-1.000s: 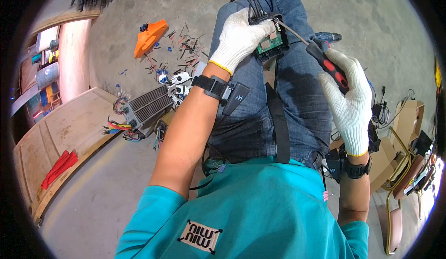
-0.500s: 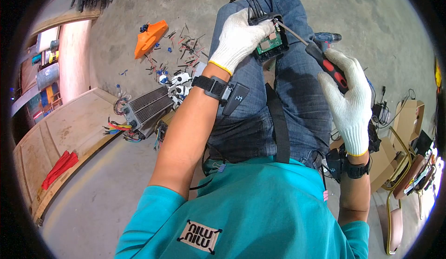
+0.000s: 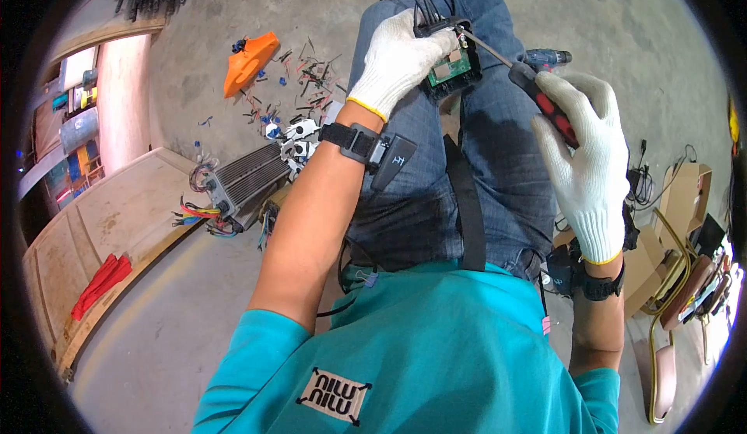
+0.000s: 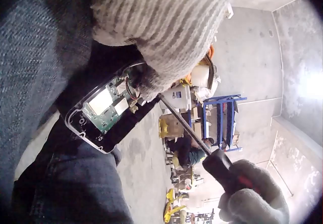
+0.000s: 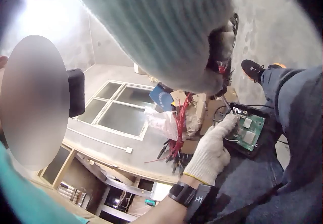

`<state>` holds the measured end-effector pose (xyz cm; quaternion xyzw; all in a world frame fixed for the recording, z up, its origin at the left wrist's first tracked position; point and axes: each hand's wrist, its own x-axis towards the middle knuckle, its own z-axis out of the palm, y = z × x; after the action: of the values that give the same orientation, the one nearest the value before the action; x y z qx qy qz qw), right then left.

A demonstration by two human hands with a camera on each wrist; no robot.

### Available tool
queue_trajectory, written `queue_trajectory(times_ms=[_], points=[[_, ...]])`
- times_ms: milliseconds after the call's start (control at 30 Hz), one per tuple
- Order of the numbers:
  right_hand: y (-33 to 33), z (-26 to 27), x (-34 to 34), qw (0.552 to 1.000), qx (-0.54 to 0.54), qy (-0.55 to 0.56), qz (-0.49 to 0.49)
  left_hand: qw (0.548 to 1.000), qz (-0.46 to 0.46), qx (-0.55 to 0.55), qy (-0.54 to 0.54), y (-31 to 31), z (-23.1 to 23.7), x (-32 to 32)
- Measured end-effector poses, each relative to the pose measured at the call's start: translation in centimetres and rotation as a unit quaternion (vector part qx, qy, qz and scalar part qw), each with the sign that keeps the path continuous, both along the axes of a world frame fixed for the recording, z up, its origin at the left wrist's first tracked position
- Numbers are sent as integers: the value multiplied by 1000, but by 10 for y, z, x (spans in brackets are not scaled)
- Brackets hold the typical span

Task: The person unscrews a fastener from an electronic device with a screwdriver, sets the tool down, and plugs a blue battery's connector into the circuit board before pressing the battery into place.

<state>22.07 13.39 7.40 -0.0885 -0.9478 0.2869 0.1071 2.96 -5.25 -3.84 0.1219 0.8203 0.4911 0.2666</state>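
While in L hand (image 3: 401, 59) grip at cabled end, PCB case (image 3: 454, 73) past thumb; screwdriver handle (image 3: 528, 84) in R hand (image 3: 593, 150) grip

Forearms (image 3: 307, 216) extended, left hand (image 3: 398, 62) curled — right hand (image 3: 591, 165) curled, set apart

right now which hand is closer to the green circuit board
Left. The left hand grips the black case around the circuit board, thumb at its cable end; the right hand is farther off, gripping the screwdriver, whose shaft reaches toward that end.
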Motion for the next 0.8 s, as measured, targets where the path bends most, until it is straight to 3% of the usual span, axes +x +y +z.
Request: queue_trajectory(times_ms=[167, 500, 567, 633, 733, 800], points=[[-1, 2, -7, 1000, -17, 21, -2, 999, -13, -5, 47, -2, -4, -1], [3, 5, -11, 998, -35, 45, -10, 1000, -4, 16, 18, 1, 0, 1], [1, 1, -11, 997, -17, 70, 0, 996, -9, -52, 69, 2, 10, 1], [-5, 0, -12, 993, -87, 39, -72, 996, -12, -57, 68, 1, 10, 1], [-11, 7, -14, 989, -73, -29, -125, 997, -12, -44, 59, 1, 5, -1], [-9, 2, -11, 994, -55, 16, -90, 998, -5, -31, 49, 0, 3, 0]])
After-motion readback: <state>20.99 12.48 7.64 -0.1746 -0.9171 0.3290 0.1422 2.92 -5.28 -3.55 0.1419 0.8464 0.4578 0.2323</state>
